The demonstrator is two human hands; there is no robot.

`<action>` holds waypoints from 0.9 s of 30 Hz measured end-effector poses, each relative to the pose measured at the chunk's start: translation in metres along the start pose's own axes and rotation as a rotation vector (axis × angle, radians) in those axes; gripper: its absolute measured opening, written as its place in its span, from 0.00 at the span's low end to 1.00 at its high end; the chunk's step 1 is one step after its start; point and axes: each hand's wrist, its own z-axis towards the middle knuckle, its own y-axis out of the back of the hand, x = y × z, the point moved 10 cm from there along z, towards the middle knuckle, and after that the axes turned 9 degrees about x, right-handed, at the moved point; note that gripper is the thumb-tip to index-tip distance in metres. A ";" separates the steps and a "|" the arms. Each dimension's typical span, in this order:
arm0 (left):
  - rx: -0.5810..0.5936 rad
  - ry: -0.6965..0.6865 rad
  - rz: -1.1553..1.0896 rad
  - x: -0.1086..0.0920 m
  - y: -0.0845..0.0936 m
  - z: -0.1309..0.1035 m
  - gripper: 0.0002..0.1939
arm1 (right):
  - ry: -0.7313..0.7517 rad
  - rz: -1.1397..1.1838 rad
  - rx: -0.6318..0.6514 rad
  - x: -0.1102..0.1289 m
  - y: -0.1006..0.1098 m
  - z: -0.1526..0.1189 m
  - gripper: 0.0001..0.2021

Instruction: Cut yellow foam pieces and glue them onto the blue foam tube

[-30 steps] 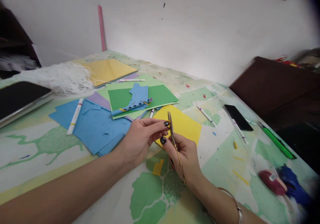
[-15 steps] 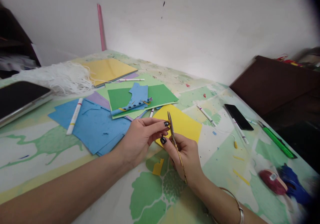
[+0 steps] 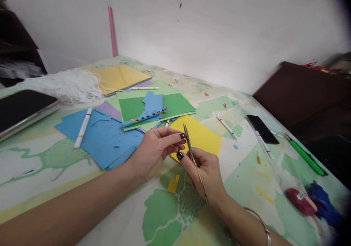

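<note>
Over the yellow sheet (image 3: 206,137), I watch slim scissors (image 3: 191,152), grey-bladed and gold-handled, gripped in the curled right hand (image 3: 207,172); the left hand (image 3: 153,151) pinches a tiny yellow scrap (image 3: 185,134) beside them.

From afar I log a cloth-covered table (image 3: 160,209), white string (image 3: 65,87) near its left edge, blue sheets (image 3: 102,142) closer to the middle. I note a black phone (image 3: 262,129) and green cutter (image 3: 307,158) toward the right edge.
</note>
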 end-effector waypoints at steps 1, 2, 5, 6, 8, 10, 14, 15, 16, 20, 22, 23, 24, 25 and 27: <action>0.001 -0.001 0.001 0.000 0.000 0.000 0.03 | 0.001 -0.003 0.000 0.001 0.000 0.000 0.20; 0.004 0.000 0.003 -0.001 -0.001 -0.001 0.03 | 0.003 -0.006 0.000 0.001 0.001 0.000 0.20; 0.015 -0.003 0.003 -0.001 -0.003 -0.001 0.03 | 0.008 -0.023 -0.004 0.002 0.002 -0.001 0.20; 0.015 -0.004 0.004 -0.001 -0.003 -0.001 0.03 | 0.010 -0.028 -0.005 0.001 0.002 -0.001 0.20; 0.016 -0.009 0.008 -0.001 -0.003 -0.002 0.03 | 0.011 -0.029 -0.007 0.001 0.002 -0.001 0.20; 0.013 -0.013 0.010 -0.001 -0.002 -0.002 0.03 | 0.013 -0.025 -0.005 0.001 0.002 -0.001 0.20; 0.013 -0.008 0.012 0.000 -0.001 -0.001 0.03 | 0.006 -0.020 0.002 0.002 0.002 -0.001 0.20; 0.015 -0.009 0.012 -0.001 -0.001 -0.001 0.03 | 0.000 -0.017 0.005 0.001 0.001 0.000 0.20; 0.016 -0.010 0.012 -0.001 -0.001 0.000 0.03 | -0.005 -0.015 0.006 0.001 0.002 -0.001 0.20; 0.021 -0.014 0.007 -0.001 -0.001 0.000 0.03 | 0.003 -0.033 0.007 0.002 0.003 -0.001 0.20; 0.022 -0.013 0.005 0.000 -0.002 0.000 0.03 | 0.011 -0.042 0.006 0.002 0.004 -0.001 0.20; 0.022 -0.013 0.004 0.000 -0.001 0.000 0.03 | 0.015 -0.046 0.006 0.003 0.004 -0.001 0.20; 0.022 -0.014 0.004 -0.001 -0.001 0.001 0.03 | 0.018 -0.050 0.003 0.003 0.005 0.000 0.21; 0.023 -0.013 0.004 0.000 -0.001 0.001 0.03 | 0.022 -0.053 -0.001 0.004 0.005 0.000 0.21; 0.024 -0.011 0.007 0.000 -0.001 0.001 0.03 | 0.029 -0.058 -0.005 0.005 0.006 0.000 0.21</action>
